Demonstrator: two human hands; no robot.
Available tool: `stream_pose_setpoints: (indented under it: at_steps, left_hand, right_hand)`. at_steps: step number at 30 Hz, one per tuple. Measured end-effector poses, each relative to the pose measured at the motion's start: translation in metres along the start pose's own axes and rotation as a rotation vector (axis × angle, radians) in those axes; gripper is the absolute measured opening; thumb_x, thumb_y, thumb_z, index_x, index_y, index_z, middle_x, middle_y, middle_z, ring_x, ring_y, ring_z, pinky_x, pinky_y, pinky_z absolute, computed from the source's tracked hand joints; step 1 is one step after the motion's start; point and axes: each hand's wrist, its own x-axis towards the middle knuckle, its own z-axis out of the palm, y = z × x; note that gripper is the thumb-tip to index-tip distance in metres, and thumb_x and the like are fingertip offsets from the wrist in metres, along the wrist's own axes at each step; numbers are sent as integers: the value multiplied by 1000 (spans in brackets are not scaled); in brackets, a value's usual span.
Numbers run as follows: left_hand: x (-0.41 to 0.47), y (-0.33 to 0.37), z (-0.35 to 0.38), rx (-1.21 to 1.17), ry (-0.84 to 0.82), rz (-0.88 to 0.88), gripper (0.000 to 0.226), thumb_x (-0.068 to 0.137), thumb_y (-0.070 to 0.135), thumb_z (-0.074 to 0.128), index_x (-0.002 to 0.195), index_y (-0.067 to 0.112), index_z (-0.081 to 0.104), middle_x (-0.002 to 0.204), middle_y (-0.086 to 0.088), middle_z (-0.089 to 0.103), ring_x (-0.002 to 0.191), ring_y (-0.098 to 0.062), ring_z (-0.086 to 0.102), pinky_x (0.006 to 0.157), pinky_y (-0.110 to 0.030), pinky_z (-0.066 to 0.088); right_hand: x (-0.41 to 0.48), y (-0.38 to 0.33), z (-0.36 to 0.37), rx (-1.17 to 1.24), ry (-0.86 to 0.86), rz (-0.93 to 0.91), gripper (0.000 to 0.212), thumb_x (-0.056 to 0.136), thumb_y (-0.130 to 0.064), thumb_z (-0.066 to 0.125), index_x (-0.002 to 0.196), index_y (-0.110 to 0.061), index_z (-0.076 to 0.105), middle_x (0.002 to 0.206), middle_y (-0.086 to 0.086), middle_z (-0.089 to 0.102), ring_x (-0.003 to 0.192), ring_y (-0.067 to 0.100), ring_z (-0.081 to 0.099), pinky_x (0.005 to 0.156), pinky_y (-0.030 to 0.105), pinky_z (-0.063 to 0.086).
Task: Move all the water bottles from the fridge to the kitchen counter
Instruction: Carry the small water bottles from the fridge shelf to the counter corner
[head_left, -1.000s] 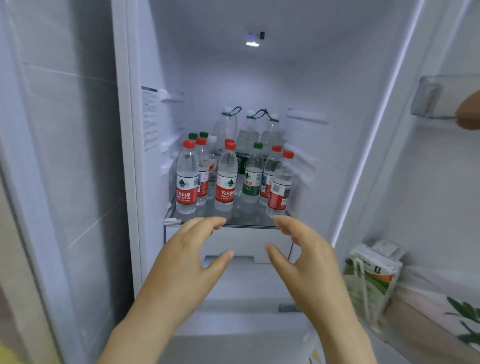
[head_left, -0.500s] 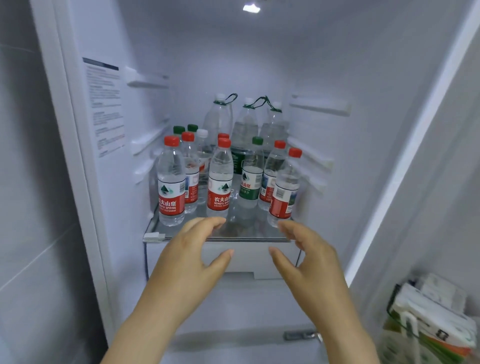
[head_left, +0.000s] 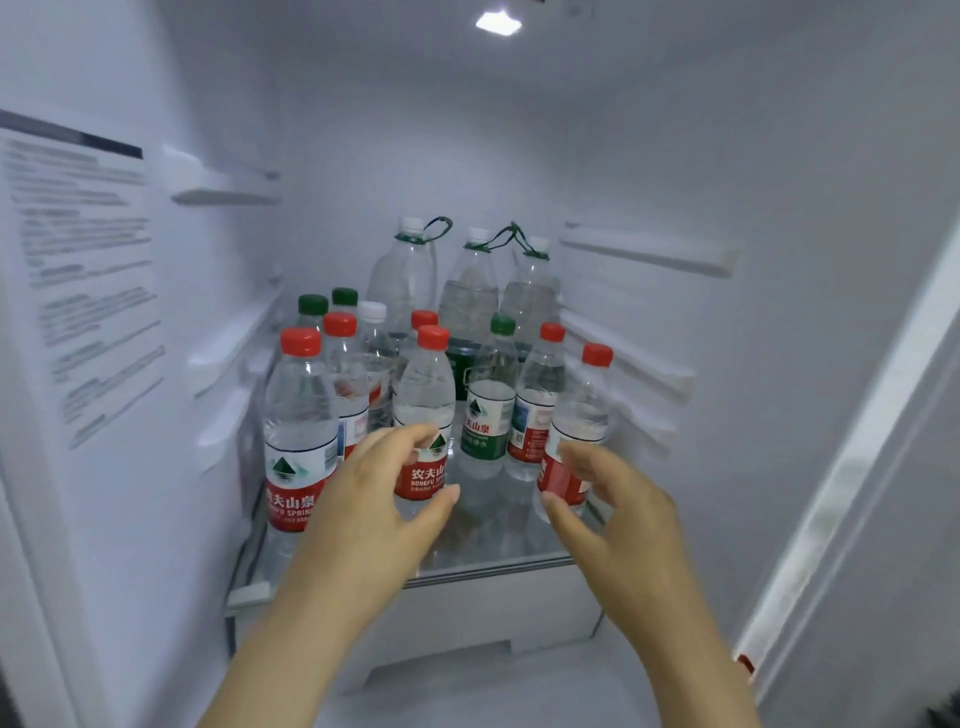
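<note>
red-capped middle bottle (head_left: 426, 395) and right-corner bottle (head_left: 579, 415) at the glass shelf (head_left: 498, 569) front edge: left hand (head_left: 363, 509), right hand (head_left: 618, 509) wide and empty; best gripped at the labels, lifted straight.

Crowded shelf, open approach from the front

I have free room in front of the glass shelf (head_left: 493, 566) and overhead, above the caps. Three front bottles stand with gaps between them: the left red-capped bottle (head_left: 298, 431) near the left wall, the centre red-capped bottle (head_left: 423, 395), and the right red-capped bottle (head_left: 579, 415) close to the right wall rails (head_left: 628, 374). Behind them the rows close up, and the green-label bottle (head_left: 488, 410) blocks the centre-right gap.
</note>
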Motion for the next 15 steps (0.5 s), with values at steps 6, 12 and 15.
stream_pose_setpoints:
  at_steps: [6, 12, 15]
  left_hand:
    - [24, -16, 5, -6, -2, -44, 54, 83, 28, 70, 132, 32, 49, 117, 24, 46, 114, 0, 51, 99, -21, 40]
    - [47, -26, 21, 14, 7, -107, 72, 82, 36, 70, 143, 34, 31, 137, 19, 38, 126, -5, 45, 107, -31, 40]
    - [59, -30, 28, 48, 24, -112, 78, 81, 37, 70, 146, 33, 27, 147, 14, 31, 133, -10, 40, 110, -39, 38]
  right_hand:
    - [25, 1, 7, 50, 59, 24, 47, 83, -19, 74, 101, -55, 49, 98, -40, 50, 94, -28, 48, 73, -5, 38]
    - [49, 22, 9, 75, 90, 56, 41, 86, -22, 71, 116, -44, 54, 106, -34, 54, 96, -21, 51, 78, 2, 38]
    - [64, 31, 10, 88, 143, 87, 42, 85, -23, 72, 125, -31, 60, 116, -20, 59, 106, -1, 56, 91, 18, 43]
